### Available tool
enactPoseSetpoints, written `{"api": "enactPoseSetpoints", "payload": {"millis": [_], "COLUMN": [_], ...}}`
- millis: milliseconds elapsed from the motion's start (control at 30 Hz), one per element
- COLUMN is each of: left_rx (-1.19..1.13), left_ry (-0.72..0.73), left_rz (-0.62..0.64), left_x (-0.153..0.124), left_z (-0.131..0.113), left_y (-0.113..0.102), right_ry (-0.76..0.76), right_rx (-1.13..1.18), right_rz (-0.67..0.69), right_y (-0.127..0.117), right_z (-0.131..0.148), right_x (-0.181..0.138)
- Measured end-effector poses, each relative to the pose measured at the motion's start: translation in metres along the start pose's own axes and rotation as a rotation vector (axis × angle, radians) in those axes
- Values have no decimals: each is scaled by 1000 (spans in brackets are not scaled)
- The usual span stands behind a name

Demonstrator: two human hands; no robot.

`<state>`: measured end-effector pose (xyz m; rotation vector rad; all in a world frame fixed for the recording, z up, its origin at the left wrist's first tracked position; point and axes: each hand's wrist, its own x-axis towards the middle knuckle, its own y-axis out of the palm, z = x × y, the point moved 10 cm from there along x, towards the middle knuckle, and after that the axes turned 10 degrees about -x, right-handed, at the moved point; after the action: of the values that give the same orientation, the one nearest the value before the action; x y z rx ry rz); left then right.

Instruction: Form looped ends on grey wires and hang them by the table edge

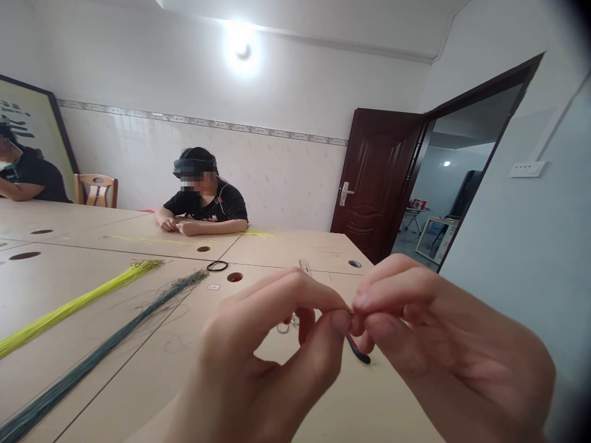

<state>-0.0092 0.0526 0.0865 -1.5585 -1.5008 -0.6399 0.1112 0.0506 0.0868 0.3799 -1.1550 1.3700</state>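
Observation:
My left hand (272,344) and my right hand (452,351) meet at the fingertips above the table, each closed in a pinch. Between them shows a tiny dark, thin bit, too small to name. Behind my fingers a tool handle in black and red (360,354) lies on the table, its other end hidden. Small metal rings (282,328) are partly visible past my left fingers. To the left lie a bundle of dark green strands (115,341) with a frayed far end and a bundle of yellow strands (87,296).
A black loop (217,266), a small label (213,287) and cable holes (235,277) are on the table (277,249). Across it a person in black (203,197) leans on their forearms, near yellow strands (258,233). Another person (34,172) sits far left. A brown door (369,178) stands ajar.

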Motion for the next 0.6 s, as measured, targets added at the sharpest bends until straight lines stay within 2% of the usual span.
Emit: {"api": "enactPoseSetpoints", "payload": {"millis": [600], "left_rx": [-37], "left_ry": [12], "left_rz": [61], "left_x": [3], "left_z": [-2], "left_y": [4], "right_ry": [-58], "right_rx": [-41], "right_rz": [5], "right_y": [3], "right_z": [2], "right_x": [-2]}}
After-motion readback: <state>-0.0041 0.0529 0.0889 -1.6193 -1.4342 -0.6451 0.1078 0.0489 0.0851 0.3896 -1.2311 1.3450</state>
